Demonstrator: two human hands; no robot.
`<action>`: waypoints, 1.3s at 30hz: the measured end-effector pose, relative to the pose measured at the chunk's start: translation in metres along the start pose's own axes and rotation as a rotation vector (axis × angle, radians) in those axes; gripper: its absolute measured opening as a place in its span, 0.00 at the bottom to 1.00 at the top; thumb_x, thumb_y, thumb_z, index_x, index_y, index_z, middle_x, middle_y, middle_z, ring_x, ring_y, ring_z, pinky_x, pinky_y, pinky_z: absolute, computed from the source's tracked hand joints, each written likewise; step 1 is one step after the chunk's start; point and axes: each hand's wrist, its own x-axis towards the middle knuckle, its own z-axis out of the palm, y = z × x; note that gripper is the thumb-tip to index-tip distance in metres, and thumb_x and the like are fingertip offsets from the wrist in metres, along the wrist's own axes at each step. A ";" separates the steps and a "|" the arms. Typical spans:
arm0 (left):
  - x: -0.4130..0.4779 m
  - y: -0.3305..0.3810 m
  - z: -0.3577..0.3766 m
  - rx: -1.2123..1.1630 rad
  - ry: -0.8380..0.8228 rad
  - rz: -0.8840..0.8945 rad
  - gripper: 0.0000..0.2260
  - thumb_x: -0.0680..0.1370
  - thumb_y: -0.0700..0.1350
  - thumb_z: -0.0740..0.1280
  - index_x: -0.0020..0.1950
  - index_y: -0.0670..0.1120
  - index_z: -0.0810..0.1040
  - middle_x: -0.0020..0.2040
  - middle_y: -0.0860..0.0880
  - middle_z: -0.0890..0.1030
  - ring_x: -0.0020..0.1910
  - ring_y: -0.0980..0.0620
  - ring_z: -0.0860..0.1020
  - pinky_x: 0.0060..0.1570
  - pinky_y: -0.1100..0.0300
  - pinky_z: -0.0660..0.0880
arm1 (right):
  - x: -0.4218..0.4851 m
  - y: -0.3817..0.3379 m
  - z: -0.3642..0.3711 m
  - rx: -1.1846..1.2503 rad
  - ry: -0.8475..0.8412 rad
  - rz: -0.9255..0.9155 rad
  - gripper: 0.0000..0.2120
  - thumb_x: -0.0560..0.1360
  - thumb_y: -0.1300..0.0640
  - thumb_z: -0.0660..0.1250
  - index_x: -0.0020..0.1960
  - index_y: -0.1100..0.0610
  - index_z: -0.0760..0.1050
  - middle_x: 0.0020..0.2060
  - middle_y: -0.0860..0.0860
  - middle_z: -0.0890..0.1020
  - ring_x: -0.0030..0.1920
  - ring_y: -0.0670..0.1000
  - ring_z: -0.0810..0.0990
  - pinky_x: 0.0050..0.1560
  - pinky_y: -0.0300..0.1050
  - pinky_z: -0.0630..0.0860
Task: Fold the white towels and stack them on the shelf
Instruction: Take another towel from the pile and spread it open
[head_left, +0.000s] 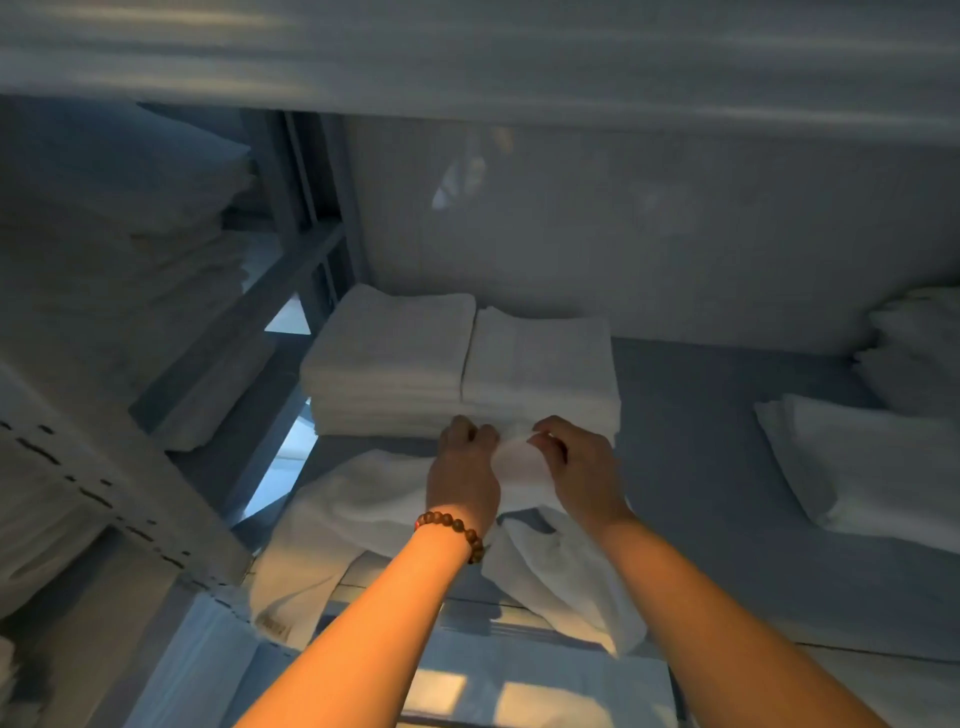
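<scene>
Fingers of our left hand (464, 467) and right hand (583, 467) pinch a loose towel (371, 501) on the shelf (701, 467) (folded stacks (395, 353) just behind).

There are two hands, the left hand (465, 467) and the right hand (576, 462), and one bead bracelet (457, 527). There is one loose towel (363, 499). On the shelf (691, 467) stand two stacks of folded towels, the left stack (389, 353) and the right stack (540, 364); the towels in each cannot be counted. At the right are one folded white cloth (872, 462) and one further pile (914, 348). At the left is one tall pile (119, 249).
</scene>
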 end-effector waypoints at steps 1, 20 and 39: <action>0.000 0.003 0.001 0.039 0.014 0.012 0.16 0.69 0.32 0.61 0.54 0.42 0.74 0.58 0.42 0.69 0.56 0.42 0.69 0.48 0.50 0.72 | 0.001 0.007 -0.009 -0.036 0.030 0.008 0.06 0.77 0.60 0.63 0.47 0.56 0.79 0.38 0.49 0.81 0.39 0.45 0.77 0.41 0.29 0.71; 0.021 0.168 0.099 -0.250 0.108 -0.090 0.05 0.77 0.43 0.66 0.43 0.43 0.76 0.38 0.51 0.77 0.38 0.53 0.74 0.35 0.66 0.66 | 0.005 0.185 -0.264 -0.311 0.377 0.174 0.10 0.78 0.55 0.63 0.45 0.59 0.79 0.36 0.58 0.82 0.35 0.58 0.79 0.35 0.47 0.75; 0.030 0.136 0.072 -0.160 0.042 0.068 0.06 0.78 0.38 0.63 0.45 0.42 0.80 0.43 0.46 0.80 0.44 0.47 0.77 0.40 0.62 0.66 | 0.001 0.207 -0.309 -0.322 0.331 0.197 0.12 0.75 0.51 0.67 0.40 0.59 0.79 0.36 0.56 0.83 0.34 0.53 0.77 0.39 0.48 0.74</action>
